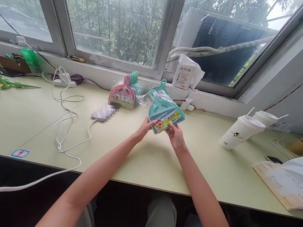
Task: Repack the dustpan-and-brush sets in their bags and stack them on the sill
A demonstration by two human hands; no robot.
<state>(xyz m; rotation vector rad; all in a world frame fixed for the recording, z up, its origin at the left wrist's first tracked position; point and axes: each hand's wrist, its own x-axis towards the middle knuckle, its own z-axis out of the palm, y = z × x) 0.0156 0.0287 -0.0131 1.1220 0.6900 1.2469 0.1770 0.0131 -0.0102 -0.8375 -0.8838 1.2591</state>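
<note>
Between my two hands is a teal dustpan and brush set [161, 109] in clear plastic wrap, tilted above the table, with a bright printed label along its lower edge. My left hand [146, 127] grips the lower left corner. On the lower right, my right hand [176, 134] pinches the label edge. Just behind it another teal dustpan [162, 85] shows only its handle and top. To the left stands a row of wrapped dustpan sets, a pink one [123, 93] in front and several teal ones [135, 82] behind it.
A white cable [64, 130] runs across the table [188, 169] on the left, near a blurred-out object [104, 113]. White lidded cups [239, 131] with straws and a tissue pack [287, 181] are on the right. A power strip [64, 82] lies by the windowsill.
</note>
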